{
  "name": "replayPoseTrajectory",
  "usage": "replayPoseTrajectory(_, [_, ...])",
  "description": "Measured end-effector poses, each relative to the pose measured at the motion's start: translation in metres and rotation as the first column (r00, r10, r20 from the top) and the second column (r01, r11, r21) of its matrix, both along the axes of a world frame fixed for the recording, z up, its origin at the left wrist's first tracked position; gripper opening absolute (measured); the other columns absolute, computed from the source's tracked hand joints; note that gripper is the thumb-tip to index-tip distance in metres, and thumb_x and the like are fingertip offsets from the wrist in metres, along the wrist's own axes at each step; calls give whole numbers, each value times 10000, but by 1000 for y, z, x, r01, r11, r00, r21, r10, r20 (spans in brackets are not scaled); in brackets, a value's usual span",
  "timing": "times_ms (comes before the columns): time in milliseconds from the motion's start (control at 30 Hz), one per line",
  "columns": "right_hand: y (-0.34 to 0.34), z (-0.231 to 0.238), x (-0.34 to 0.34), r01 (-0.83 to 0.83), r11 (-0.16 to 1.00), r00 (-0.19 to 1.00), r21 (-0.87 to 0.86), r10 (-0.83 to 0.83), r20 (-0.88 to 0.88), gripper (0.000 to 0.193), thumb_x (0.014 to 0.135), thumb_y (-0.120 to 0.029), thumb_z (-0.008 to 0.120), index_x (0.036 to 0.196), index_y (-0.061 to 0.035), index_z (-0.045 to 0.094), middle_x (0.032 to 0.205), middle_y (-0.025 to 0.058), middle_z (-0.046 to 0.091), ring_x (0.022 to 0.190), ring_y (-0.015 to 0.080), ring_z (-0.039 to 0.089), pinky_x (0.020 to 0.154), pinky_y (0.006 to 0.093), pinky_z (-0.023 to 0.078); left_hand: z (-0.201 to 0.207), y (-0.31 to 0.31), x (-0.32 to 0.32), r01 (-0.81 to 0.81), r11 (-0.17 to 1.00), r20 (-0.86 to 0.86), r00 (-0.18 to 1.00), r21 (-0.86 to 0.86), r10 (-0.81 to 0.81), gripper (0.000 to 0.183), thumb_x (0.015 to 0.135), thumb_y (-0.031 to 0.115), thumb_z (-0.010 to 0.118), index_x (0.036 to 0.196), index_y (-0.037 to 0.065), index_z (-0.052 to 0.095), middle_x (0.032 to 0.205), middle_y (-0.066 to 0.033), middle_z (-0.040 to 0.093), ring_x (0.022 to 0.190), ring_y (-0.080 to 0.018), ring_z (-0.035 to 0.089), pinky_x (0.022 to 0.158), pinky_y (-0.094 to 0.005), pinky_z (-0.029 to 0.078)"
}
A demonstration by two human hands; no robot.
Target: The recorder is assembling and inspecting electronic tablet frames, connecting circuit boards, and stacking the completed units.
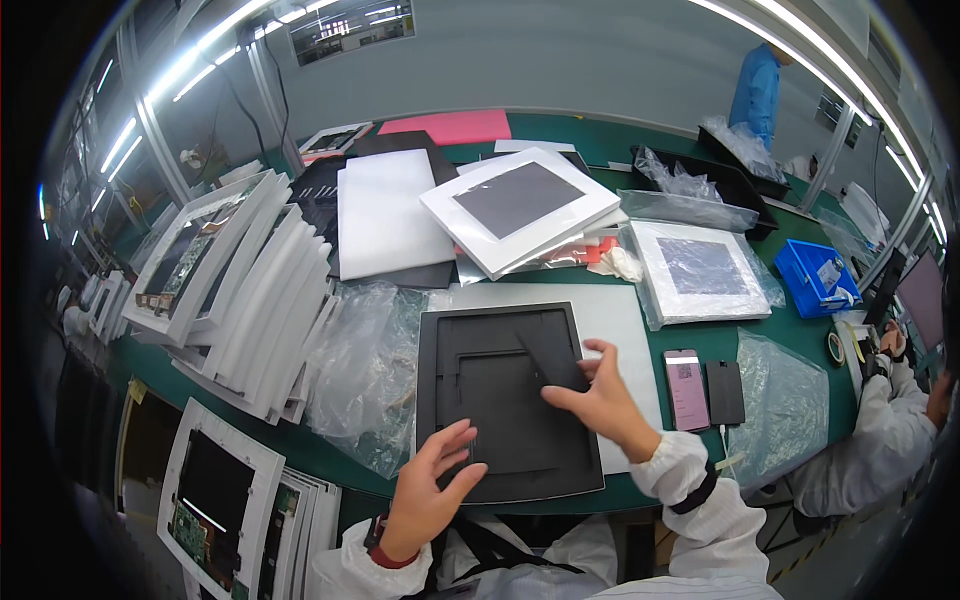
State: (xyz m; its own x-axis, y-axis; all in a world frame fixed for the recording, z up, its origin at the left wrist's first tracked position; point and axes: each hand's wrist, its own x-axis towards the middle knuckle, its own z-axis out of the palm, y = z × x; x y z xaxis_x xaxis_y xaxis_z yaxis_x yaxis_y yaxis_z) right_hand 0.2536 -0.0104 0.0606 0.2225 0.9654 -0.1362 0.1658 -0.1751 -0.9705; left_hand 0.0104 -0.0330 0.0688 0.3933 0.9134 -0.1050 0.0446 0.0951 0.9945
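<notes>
green bench (715, 335), grey-walled room, strip lights overhead. landmark = black tray (515, 425): directly in front of me, face up, partly over a white sheet (630, 310). my left hand (428, 500) is at the tray's near-left corner, fingers loosely spread, pinching nothing. my right hand (608, 398) is over its right side, thumb and fingers spread, thumb tip by a thin black flap (535, 350); can't tell if they touch. progress, my read: tray laid open, flap not lying flat, so partway. 1 bagged frame (700, 270) sits right-behind the tray; unbagged stack (265, 310) to its left. tray's long axis seems to run straight away from me; flap slants far-left to near-right.
</notes>
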Motion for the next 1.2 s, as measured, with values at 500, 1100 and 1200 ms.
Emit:
replayPoseTrajectory(500, [-8,-39,3,61,965,994,254,-81,71,626,806,-187,699,1248,52,327,1176,244,452,1104,331,509,911,365,433,-30,108,6,-219,973,143,963,-71,227,222,900,80,544,1084,-44,558,915,-95,660,730,-142,650,598,-247,540])
replayPoseTrajectory(1100, [-22,-96,7,-94,964,844,248,-55,534,619,800,-20,586,1327,76,277,1375,339,232,1288,480,248,1082,486,219,-64,141,38,-190,982,-378,908,20,183,446,812,131,677,1143,-120,512,843,-78,580,672,-130,572,486,-261,482])
replayPoseTrajectory(1200, [-23,-97,8,-94,964,834,251,-61,548,618,799,-22,588,1327,72,280,1377,334,233,1288,482,246,1082,486,216,-58,139,39,-238,971,-401,892,-22,210,454,795,139,699,1134,-110,530,835,-78,579,675,-130,575,486,-259,483])
